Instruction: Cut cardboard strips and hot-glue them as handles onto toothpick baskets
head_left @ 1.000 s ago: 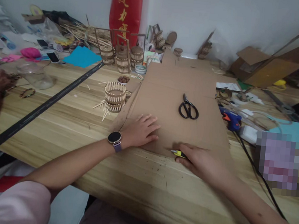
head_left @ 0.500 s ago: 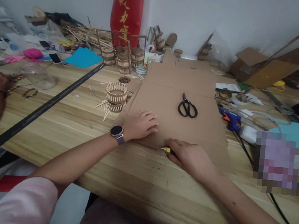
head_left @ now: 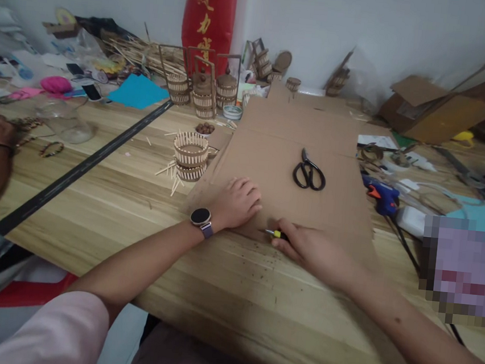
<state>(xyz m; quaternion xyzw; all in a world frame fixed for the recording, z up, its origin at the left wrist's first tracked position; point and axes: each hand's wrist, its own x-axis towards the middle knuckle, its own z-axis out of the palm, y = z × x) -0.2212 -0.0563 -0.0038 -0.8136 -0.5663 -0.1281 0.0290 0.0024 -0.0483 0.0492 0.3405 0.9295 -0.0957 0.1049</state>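
Right hand [head_left: 313, 249]: closed round yellow-and-black, metal-tipped tool [head_left: 277, 234]. Left hand [head_left: 238, 203]: open, flat on brown cardboard sheet [head_left: 271, 150]. Black looped-handle scissors [head_left: 307, 159]: right hand's twelve o'clock.

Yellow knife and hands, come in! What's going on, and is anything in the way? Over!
Left hand flat on cardboard. Right hand gripping yellow knife, blade at near edge. Black scissors on cardboard, away from blade.

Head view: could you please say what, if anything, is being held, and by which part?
The right hand grips the pointed tool by its black handle, behind the yellow collar; the left hand holds nothing.
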